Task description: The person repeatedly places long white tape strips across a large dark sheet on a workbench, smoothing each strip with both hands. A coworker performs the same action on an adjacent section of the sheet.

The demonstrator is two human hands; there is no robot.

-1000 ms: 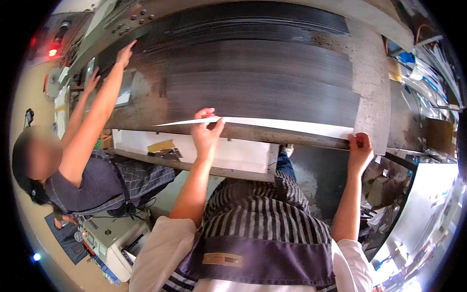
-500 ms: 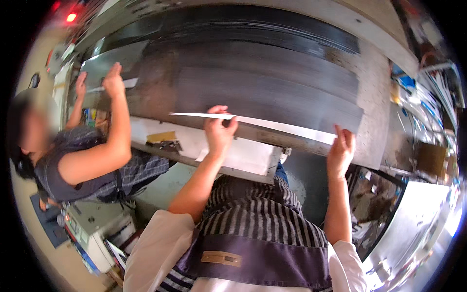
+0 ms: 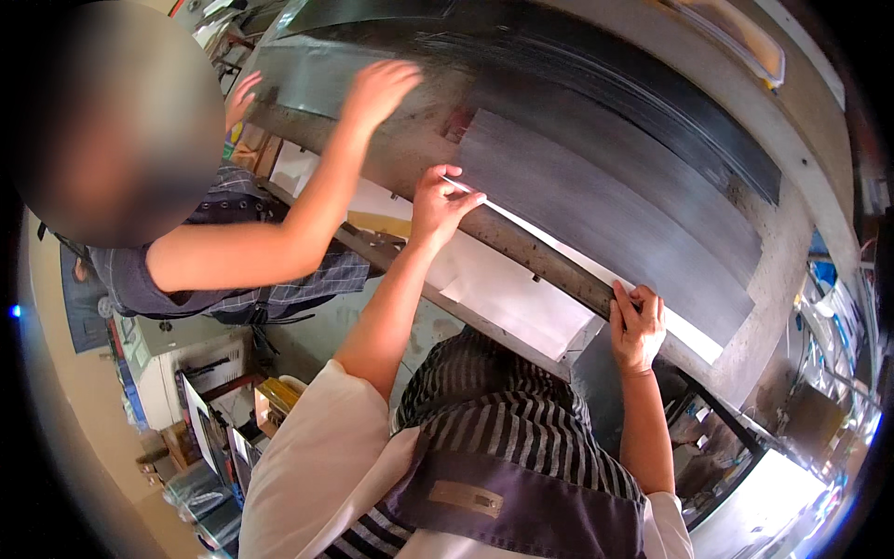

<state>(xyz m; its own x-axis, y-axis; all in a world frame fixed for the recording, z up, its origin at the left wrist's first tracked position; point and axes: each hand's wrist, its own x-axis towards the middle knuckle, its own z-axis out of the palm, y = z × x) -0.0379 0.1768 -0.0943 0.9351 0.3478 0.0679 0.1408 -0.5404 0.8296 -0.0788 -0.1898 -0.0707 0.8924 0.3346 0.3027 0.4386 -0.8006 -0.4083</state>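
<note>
At the table's [image 3: 792, 242] far left, a co-worker's hand [image 3: 377, 88] lies flat on a dark sheet [image 3: 307, 74], fingers together. Your left hand [image 3: 438, 200] pinches the left end of the grey sheet [image 3: 596, 196] at the near edge, fingers clamped on it. Your right hand [image 3: 637, 324] grips the metal edge rail [image 3: 540, 265] farther right, fingers curled over it beside the sheet's pale underside.

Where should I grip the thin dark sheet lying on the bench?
Probably along its near long edge, from the bench's front side. The dark sheet lies flat, and only that light-coloured edge is reachable; the left hand and right hand pinch it there, spaced well apart.
</note>
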